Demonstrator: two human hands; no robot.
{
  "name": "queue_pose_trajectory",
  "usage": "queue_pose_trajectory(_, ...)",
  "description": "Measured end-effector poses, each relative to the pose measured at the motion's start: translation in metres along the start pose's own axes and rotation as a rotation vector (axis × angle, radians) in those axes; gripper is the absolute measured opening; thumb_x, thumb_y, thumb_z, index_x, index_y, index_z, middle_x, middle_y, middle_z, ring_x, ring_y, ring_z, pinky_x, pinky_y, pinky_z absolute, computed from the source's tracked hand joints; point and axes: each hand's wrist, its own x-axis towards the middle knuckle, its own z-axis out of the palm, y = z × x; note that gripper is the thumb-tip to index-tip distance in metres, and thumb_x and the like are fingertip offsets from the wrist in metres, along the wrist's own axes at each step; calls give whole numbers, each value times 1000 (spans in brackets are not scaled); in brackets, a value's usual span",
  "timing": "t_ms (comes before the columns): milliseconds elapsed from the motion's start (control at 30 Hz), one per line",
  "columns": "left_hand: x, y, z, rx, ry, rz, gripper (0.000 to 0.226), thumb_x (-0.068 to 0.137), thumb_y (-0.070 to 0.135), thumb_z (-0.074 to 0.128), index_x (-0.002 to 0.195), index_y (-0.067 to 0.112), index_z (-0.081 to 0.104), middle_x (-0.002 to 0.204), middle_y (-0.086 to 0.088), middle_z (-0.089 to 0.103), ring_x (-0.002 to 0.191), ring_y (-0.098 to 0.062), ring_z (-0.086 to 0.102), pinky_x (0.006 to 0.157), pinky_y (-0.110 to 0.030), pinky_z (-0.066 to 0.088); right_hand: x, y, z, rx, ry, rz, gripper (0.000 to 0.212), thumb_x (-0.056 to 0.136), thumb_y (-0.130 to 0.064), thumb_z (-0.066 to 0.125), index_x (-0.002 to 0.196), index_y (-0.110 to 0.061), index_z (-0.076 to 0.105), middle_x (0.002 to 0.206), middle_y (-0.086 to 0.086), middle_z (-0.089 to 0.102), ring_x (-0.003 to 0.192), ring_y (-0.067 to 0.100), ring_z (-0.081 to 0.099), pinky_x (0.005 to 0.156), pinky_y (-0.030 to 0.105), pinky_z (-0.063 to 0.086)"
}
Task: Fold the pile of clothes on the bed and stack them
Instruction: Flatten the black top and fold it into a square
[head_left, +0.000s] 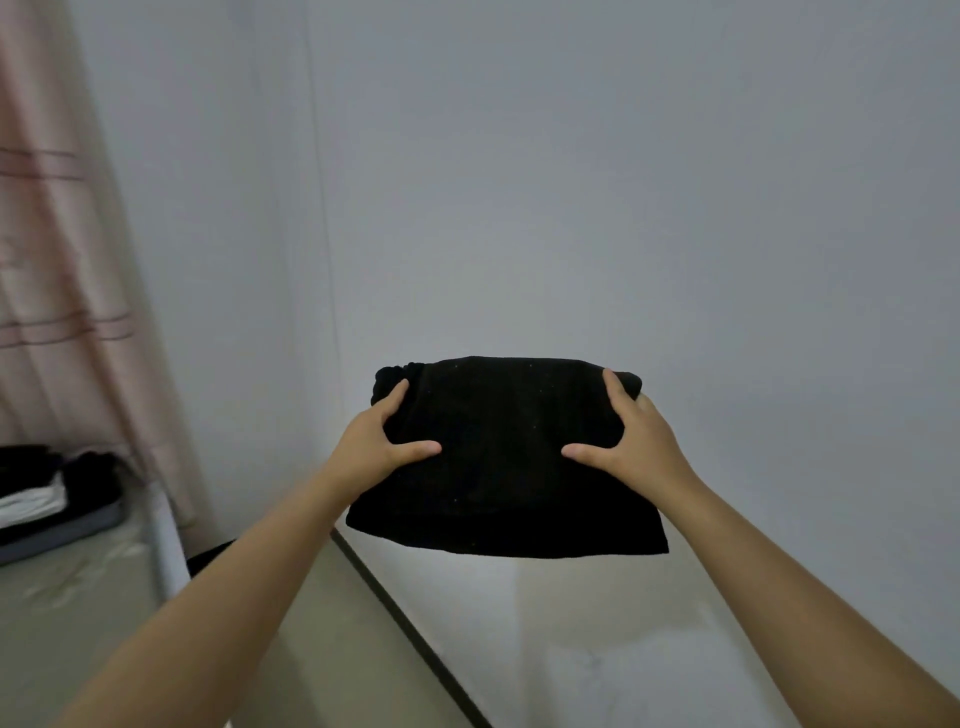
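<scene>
Ahead of you: pale grey wall (571, 182). Pink striped curtain (57, 291) hangs at your left, against wall.

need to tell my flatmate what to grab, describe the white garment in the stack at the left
Beside the pink striped curtain at the far left, a stack of folded clothes sits on the bed. The white folded garment is sandwiched mid-stack, the only pale layer between black ones above and grey below.

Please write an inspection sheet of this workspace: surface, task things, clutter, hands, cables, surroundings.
Surface: pale bed, lower left.
Job's things: folded black garment held up in the air; stack of folded clothes, black, white and grey, at the left edge.
Clutter: nothing seen.
Hands: left hand and right hand each grip one side of the garment, thumbs on the front.
Cables: nothing seen.
Surroundings: grey wall; pink curtain at left.
</scene>
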Motion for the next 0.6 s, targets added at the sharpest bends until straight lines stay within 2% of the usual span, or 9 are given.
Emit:
queue_pose_trajectory(133,59,-54,-45,39,116,-73,85,76,14,73,145,18,23,141,-4,42,127,-19,42,100,-22,31,97,-23,65,33,-103,-96,99,75,-38,72,147,-24,5,144,11,28,132,23,32,105,28,29)
queue_pose_trajectory(267,110,-99,-95,82,199,-147,86,76,13,73,145,18,21,141,-7,42,127,-22,42,103,-26,31,182,-55,128,59,-198,-180,98,76,-39,71,147,-23,5,143,10,29,132,23,32,105,28,30)
queue_pose_trajectory(467,155,-163,-156,101,364,-247,86,76,12,73,145,17,22,141,-5,41,128,-18,40,97,-18,29,284,-102,221,90,-326,-320,100,75,-40,71,148,-22,5,143,10,29,131,23,33,105,29,29)
queue_pose_trajectory(600,181,-221,-200,163,472,-340,87,75,13,74,145,16,23,140,-7,43,127,-20,42,102,-23,31,347,-135,303,133,-430,-423,101,75,-40,71,148,-23,4,145,10,27,132,23,31,106,29,29)
